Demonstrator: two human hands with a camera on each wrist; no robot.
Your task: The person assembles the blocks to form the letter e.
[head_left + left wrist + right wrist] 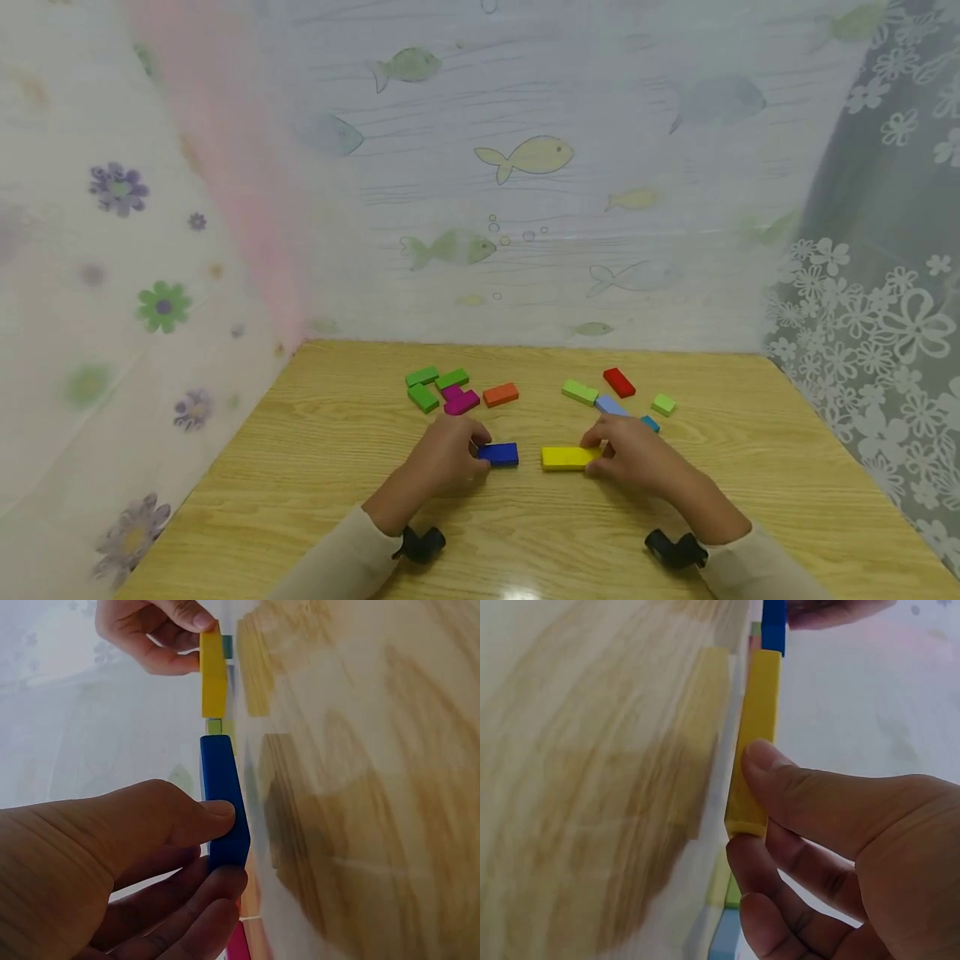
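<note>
Between thumb and fingers, my left hand (448, 454) pinches a dark blue rectangular block (499, 454) by its left end. My right hand (637, 457) grips a longer-looking yellow block (564, 458) by its right end in the same way. The free ends of the two blocks face each other with a small gap between them. In the left wrist view, the thumb lies on the side of the blue block (221, 780). The right wrist view shows the thumb pressed along the yellow block (754, 720). Both blocks look slightly raised, with reflections on the tabletop.
Behind my left hand lie several green blocks (423, 397), magenta blocks (461, 403) and an orange block (501, 394). Farther right are a red block (619, 382), lime blocks (580, 392), a light blue block (611, 406) and a partly hidden blue one (650, 424). Patterned curtains border the wooden table (517, 533).
</note>
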